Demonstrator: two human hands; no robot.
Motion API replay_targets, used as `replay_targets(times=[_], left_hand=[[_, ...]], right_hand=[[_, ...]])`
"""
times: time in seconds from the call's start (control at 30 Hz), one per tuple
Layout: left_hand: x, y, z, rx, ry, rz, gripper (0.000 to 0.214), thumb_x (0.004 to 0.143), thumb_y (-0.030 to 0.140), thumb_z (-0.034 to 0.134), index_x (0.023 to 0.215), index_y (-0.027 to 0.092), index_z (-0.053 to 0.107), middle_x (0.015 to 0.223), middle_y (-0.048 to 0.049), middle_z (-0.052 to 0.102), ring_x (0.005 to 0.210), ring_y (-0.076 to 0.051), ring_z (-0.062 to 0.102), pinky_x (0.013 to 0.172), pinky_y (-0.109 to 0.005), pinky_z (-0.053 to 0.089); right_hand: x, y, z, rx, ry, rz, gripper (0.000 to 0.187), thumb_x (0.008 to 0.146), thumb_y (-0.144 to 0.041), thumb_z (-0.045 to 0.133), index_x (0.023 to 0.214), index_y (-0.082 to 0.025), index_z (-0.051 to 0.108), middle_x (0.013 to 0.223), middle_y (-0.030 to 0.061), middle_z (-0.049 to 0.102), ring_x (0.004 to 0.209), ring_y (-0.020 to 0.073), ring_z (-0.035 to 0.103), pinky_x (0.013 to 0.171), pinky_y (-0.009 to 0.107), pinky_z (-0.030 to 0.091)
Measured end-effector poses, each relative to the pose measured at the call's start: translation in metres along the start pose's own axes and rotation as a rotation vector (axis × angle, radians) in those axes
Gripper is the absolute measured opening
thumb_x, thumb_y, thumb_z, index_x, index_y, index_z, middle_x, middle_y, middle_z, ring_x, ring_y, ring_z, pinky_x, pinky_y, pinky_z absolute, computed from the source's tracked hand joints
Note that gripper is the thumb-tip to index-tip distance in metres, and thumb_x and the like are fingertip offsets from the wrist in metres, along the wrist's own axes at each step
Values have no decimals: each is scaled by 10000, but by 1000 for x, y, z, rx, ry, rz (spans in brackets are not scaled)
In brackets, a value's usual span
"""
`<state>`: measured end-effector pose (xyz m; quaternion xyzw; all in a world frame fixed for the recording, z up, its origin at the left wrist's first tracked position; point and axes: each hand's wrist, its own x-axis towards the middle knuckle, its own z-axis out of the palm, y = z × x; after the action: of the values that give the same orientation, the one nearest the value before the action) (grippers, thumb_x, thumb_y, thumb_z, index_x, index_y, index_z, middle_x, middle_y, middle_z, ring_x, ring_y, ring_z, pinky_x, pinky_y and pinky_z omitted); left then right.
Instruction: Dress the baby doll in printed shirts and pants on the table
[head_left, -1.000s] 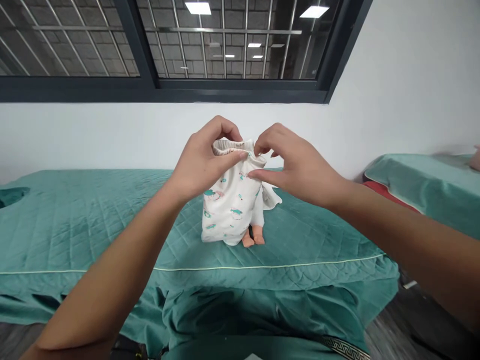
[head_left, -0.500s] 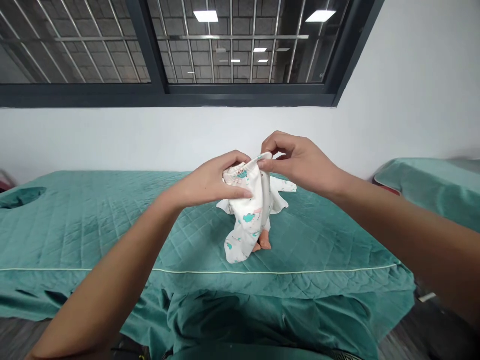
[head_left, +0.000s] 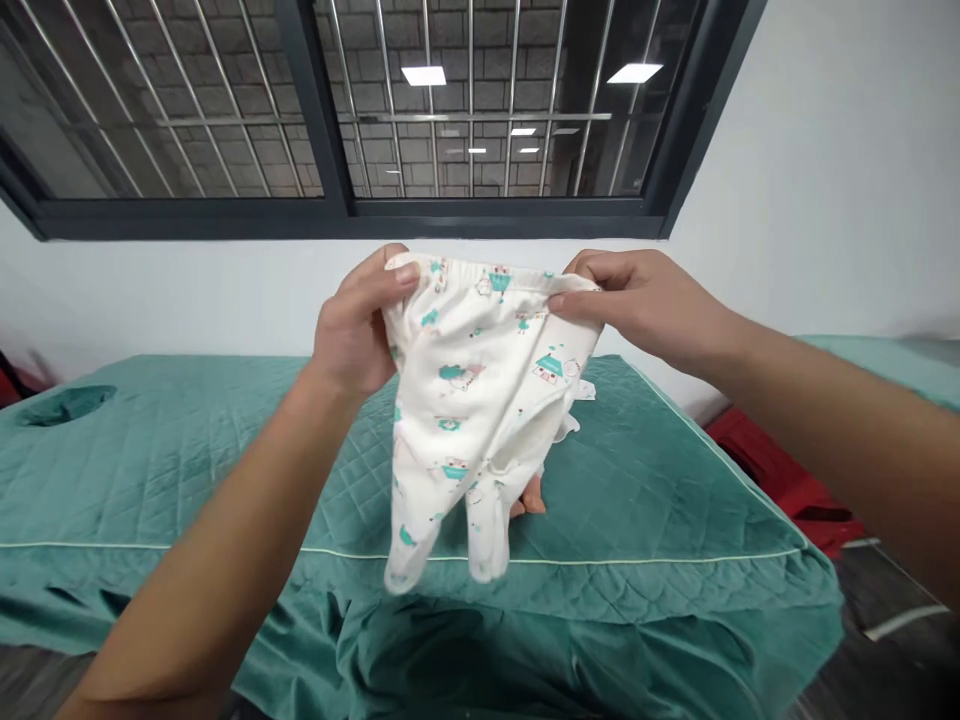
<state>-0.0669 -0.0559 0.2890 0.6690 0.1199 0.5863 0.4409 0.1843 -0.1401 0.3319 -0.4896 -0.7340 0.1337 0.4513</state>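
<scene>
White footed baby pants (head_left: pixel 480 390) with a green and pink print hang stretched between my two hands, waistband up and both legs down. My left hand (head_left: pixel 360 320) pinches the left end of the waistband, thumb in front. At the right end, my right hand (head_left: pixel 637 300) grips the waistband between thumb and fingers. Behind the pants lies a doll, mostly hidden; its feet (head_left: pixel 533 496) and a bit of its white printed top (head_left: pixel 585 391) show at the right side of the cloth.
A green quilted massage bed (head_left: pixel 225 480) with a face hole (head_left: pixel 67 405) at its left end stands against the white wall (head_left: pixel 810 190). Above is a barred window (head_left: pixel 480 120). Something red (head_left: pixel 780 480) is on the right, by another green-covered surface (head_left: pixel 885 360).
The pants were bunched and folded between my hands. My hands have moved apart, and the waistband is now spread wide, with both legs hanging in view.
</scene>
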Motion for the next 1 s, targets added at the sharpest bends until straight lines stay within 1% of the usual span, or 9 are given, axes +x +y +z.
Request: replay_targets(times=[0.17,0.3,0.43,0.53,0.63,0.73,0.9,0.97,1.0], left_hand=[[6,-2,-4,125,-89,-84,326,732,486,765,781,222,580,670,-6,527,639,-173,581,578,-295,455],[2,5,20,267,-285,-108,353,709,462,814,915,201,697,758,-23,651,679,-176,635,582,-276,498],[-6,3,41,299,-490,-184,338,762,502,778,785,169,725,699,-32,678,624,-180,640,556,-286,501],[-8,-10,41,113,-397,-249,360,786,523,756,820,166,725,752,-55,711,662,-199,665,602,-316,534],[-7,-25,37,-103,-193,-283,416,779,586,741,826,177,682,775,-67,708,714,-228,685,628,-341,556],[-8,-33,38,-141,-220,-391,481,780,656,704,790,178,649,758,-79,691,729,-250,693,646,-365,566],[-15,-39,41,13,-666,-616,430,747,443,809,1055,157,717,1003,-100,732,912,-236,705,813,-353,563],[-17,-46,37,-9,-712,-661,409,757,393,803,1073,146,724,1031,-106,735,938,-234,699,833,-344,555],[-18,-51,35,-59,-666,-665,401,763,388,798,1067,138,723,1020,-108,736,926,-230,698,822,-336,555]], right_hand=[[-3,0,-4,157,-18,36,326,792,-422,753,650,-215,545,740,24,579,746,193,578,668,361,458],[-5,-8,14,197,-2,44,387,810,-440,742,628,-221,480,615,-20,467,613,141,500,570,297,389],[-3,-19,29,153,-73,21,431,830,-473,735,599,-217,476,563,-42,425,553,112,441,521,267,332],[-2,-15,26,148,-195,62,366,815,-498,749,649,-214,590,579,-37,517,552,115,484,517,265,355],[-5,-1,17,174,-509,194,314,750,-511,801,807,-208,737,724,8,685,630,161,601,566,292,440],[-8,17,14,236,-683,283,349,740,-509,810,897,-199,772,825,36,738,680,183,646,604,301,483],[-3,36,23,406,-398,248,319,802,-488,776,806,-181,687,692,-8,655,589,111,572,543,234,439],[-1,42,27,468,-350,240,325,821,-486,762,798,-176,664,687,-14,642,591,101,566,546,221,440],[-1,45,29,492,-346,239,322,830,-486,754,819,-175,668,709,-11,653,607,102,576,555,219,448]])
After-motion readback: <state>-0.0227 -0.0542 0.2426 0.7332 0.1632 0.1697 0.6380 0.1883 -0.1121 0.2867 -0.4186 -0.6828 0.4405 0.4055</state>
